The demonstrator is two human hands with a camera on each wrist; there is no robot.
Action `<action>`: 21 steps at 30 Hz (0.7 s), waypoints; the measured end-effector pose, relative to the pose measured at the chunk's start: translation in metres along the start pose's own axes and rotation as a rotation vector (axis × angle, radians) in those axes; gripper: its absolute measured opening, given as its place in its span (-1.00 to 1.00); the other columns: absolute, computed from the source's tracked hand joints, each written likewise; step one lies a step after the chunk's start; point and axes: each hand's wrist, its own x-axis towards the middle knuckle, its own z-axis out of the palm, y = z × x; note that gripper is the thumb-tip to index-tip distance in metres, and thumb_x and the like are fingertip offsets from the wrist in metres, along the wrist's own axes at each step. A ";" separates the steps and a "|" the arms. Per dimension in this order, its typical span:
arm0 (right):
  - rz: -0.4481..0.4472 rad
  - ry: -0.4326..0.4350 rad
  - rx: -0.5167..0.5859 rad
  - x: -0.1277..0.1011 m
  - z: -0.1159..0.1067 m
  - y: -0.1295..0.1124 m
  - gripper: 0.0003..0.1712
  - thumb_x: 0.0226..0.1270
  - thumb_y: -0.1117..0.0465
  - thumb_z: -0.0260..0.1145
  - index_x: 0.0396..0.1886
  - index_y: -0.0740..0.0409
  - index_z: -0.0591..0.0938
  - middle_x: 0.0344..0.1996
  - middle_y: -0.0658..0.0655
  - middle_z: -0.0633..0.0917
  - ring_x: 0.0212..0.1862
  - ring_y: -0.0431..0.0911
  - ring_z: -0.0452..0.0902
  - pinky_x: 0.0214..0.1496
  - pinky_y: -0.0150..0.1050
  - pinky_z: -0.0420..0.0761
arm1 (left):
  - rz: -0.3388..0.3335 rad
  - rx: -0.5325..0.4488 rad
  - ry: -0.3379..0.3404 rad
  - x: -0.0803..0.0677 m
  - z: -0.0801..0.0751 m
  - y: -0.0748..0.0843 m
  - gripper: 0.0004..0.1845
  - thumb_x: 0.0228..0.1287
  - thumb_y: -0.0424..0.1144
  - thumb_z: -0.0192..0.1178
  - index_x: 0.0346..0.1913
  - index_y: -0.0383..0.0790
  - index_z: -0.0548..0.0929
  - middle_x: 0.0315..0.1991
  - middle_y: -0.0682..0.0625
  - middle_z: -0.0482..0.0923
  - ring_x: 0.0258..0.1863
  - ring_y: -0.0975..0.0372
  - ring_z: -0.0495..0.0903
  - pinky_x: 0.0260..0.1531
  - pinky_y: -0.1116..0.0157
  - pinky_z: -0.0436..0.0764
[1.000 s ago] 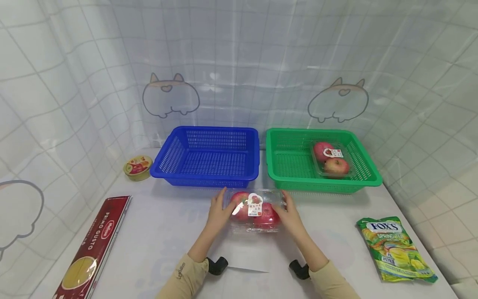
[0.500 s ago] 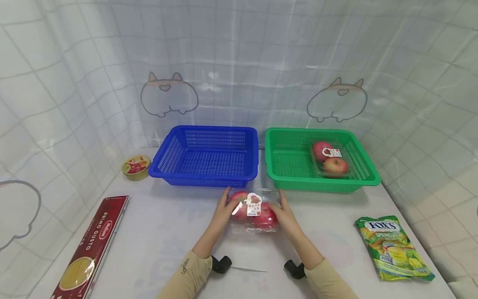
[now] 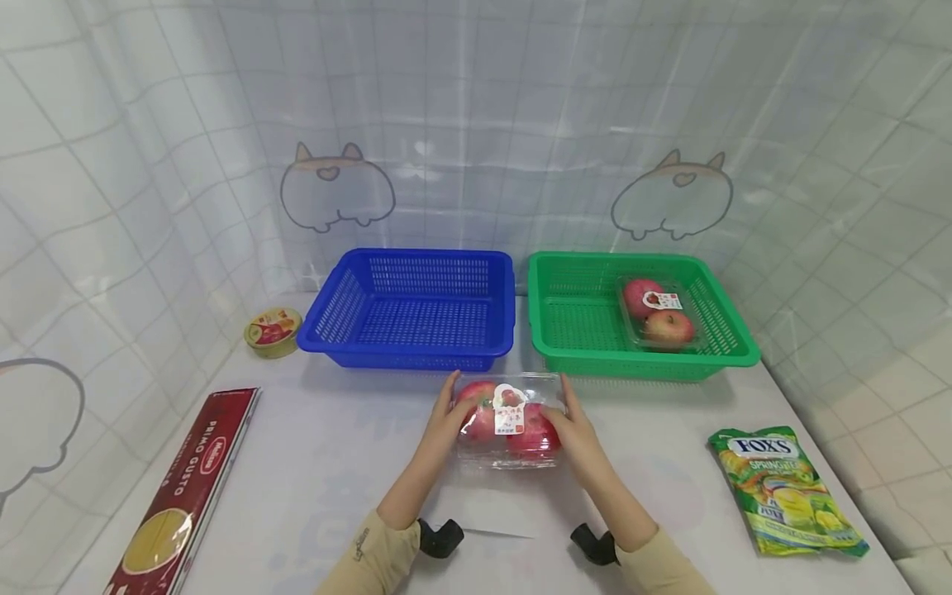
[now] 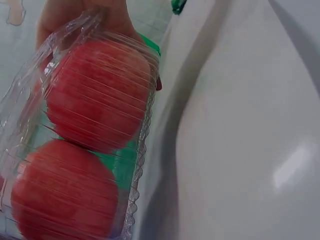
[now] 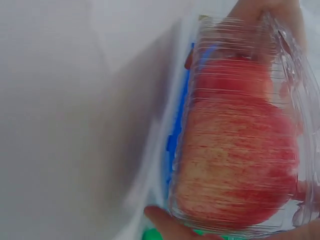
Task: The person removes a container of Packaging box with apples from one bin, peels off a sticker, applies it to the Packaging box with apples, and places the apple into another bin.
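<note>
A clear plastic clamshell box of apples (image 3: 509, 446) with a white label sits between both hands in front of the two baskets. My left hand (image 3: 445, 421) grips its left end, thumb over the lid and fingers along the side. On the opposite end, my right hand (image 3: 578, 428) holds it the same way. Through the ribbed wall in the left wrist view, two red apples (image 4: 100, 95) show. The right wrist view has a large apple (image 5: 237, 165) close up, with fingertips (image 5: 165, 220) by the box's lower edge.
Behind the box stand a blue basket (image 3: 416, 362) and a green basket (image 3: 632, 366); the green one holds another apple box (image 3: 662, 318). A round tin (image 3: 273, 332) and a red spaghetti pack (image 3: 182, 487) lie left, a FOX'S candy bag (image 3: 787, 492) right.
Both hands have closed in on the ends of the apple box. Over the last half second the box looks slightly larger and its front edge sits a little lower in the head view.
</note>
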 end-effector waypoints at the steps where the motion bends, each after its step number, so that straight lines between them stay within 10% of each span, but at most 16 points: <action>1: -0.004 -0.004 -0.001 -0.002 -0.002 -0.003 -0.18 0.33 0.16 0.09 0.48 0.04 -0.10 0.38 0.40 0.03 0.39 0.32 -0.19 0.33 0.25 -0.05 | -0.007 -0.008 -0.003 -0.002 0.000 0.002 -0.25 0.22 -0.11 0.08 0.42 -0.19 0.06 0.42 -0.30 -0.09 0.38 -0.19 -0.09 0.30 -0.09 0.02; 7: -0.014 -0.053 0.032 -0.010 -0.021 -0.020 -0.23 0.30 0.20 0.11 0.45 0.01 0.03 0.39 0.37 0.02 0.37 0.32 -0.09 0.27 0.24 0.13 | -0.033 -0.129 -0.089 -0.017 -0.006 0.017 -0.31 0.27 -0.09 -0.02 0.43 -0.07 0.00 0.43 -0.22 -0.18 0.35 -0.20 -0.03 0.24 -0.15 0.11; 21: -0.089 -0.311 0.074 0.016 -0.079 -0.048 -0.14 0.20 0.28 0.22 0.44 0.07 0.01 0.39 0.29 0.01 0.04 -0.01 0.41 -0.11 -0.20 0.55 | -0.208 -0.354 -0.579 -0.037 -0.013 0.031 -0.22 0.23 -0.09 -0.08 0.44 0.16 -0.21 0.36 -0.32 -0.14 0.11 -0.15 0.36 -0.04 -0.13 0.46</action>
